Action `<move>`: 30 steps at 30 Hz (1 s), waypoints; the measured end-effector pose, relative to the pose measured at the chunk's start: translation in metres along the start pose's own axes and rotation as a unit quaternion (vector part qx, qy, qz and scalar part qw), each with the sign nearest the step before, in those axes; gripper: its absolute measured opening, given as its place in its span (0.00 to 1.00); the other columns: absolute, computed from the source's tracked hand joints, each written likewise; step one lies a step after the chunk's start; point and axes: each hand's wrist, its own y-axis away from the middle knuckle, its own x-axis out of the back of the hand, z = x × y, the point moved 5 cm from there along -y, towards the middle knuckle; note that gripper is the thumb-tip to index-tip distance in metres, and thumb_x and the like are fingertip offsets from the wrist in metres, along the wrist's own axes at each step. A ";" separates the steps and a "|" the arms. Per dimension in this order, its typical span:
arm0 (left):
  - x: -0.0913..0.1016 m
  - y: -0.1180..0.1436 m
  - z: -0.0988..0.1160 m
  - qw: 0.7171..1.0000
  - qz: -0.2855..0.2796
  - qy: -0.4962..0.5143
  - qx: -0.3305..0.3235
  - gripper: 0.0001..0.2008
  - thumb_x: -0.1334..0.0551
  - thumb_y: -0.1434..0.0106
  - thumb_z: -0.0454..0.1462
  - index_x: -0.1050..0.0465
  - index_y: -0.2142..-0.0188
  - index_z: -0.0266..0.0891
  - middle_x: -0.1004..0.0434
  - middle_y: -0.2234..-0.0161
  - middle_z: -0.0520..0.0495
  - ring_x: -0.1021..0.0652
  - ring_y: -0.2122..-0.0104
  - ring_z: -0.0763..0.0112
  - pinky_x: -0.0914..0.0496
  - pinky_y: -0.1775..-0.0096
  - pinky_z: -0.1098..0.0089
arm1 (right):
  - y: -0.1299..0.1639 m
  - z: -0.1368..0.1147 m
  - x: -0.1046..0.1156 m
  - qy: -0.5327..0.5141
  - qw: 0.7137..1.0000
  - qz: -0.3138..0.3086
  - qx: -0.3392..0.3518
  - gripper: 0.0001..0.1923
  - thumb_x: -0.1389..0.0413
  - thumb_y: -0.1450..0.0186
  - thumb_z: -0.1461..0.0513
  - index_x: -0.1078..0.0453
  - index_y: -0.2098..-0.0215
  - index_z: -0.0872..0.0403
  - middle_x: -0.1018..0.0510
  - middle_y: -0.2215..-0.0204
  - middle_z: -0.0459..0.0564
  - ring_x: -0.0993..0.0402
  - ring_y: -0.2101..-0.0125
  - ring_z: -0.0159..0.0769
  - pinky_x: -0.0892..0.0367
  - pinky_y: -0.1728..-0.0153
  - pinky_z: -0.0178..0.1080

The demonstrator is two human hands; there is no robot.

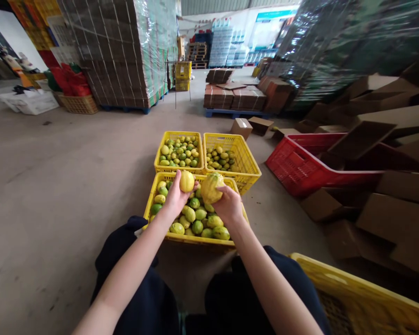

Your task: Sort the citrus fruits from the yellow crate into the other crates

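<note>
My left hand (175,197) holds a small yellow fruit (186,181) up over the near yellow crate (150,204). My right hand (228,204) grips a larger yellow fruit (211,187) right beside it; the two fruits almost touch. Both hands hover above the near crate, which holds several green and yellow fruits (199,223). Behind it stand two more yellow crates side by side: the left one (158,158) is heaped with fruit, the right one (247,163) holds fewer. My knees in dark trousers frame the near crate.
A red crate (293,167) lies to the right among scattered brown cardboard boxes (387,218). Another yellow crate's rim (352,284) sits at my lower right. Wrapped pallet stacks (122,51) rise behind. Bare concrete floor (56,186) spreads to the left.
</note>
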 end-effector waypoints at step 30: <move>0.010 0.002 -0.004 0.994 0.068 0.035 0.078 0.14 0.42 0.34 0.47 0.28 0.63 0.37 0.25 0.72 0.47 0.24 0.76 0.76 0.29 0.75 0.78 | 0.001 0.013 0.021 -0.080 0.974 0.178 -0.116 0.08 0.46 0.37 0.56 0.31 0.67 0.52 0.22 0.79 0.46 0.26 0.78 0.37 0.25 0.74 0.42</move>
